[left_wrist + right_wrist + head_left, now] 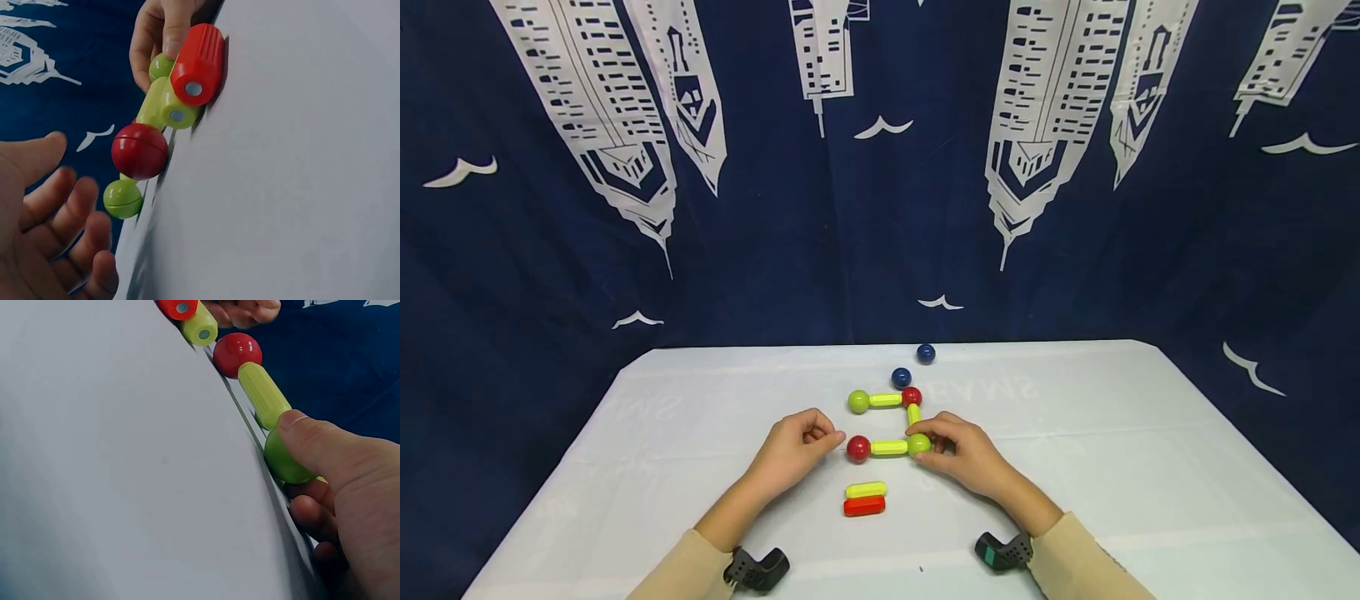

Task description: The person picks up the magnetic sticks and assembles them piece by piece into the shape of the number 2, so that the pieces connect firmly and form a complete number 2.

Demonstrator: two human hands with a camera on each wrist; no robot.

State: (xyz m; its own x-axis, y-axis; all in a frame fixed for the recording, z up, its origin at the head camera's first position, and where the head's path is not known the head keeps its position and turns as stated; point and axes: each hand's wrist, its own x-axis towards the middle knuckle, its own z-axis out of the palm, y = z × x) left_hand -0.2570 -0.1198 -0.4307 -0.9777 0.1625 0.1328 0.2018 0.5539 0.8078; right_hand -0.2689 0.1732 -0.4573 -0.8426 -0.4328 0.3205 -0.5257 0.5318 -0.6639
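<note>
A chain of balls and ridged yellow rods lies on the white table like a backwards C. Its near row runs from a red ball (858, 449) along a yellow rod (889, 447) to a green ball (918, 445). My right hand (961, 451) pinches that green ball, thumb on its side in the right wrist view. Behind it, another rod leads to a second red ball (912, 397), then a yellow rod (886, 400) and a green ball (858, 402) at the far left. Just left of the near red ball, my left hand (797, 448) holds nothing, its fingers loosely bent.
Nearer me, a loose yellow rod (866, 490) lies alongside a red rod (864, 506); metal discs show in their ends. Two blue balls sit toward the back, one (901, 378) by the far red ball. A dark blue curtain (850, 233) hangs behind the table.
</note>
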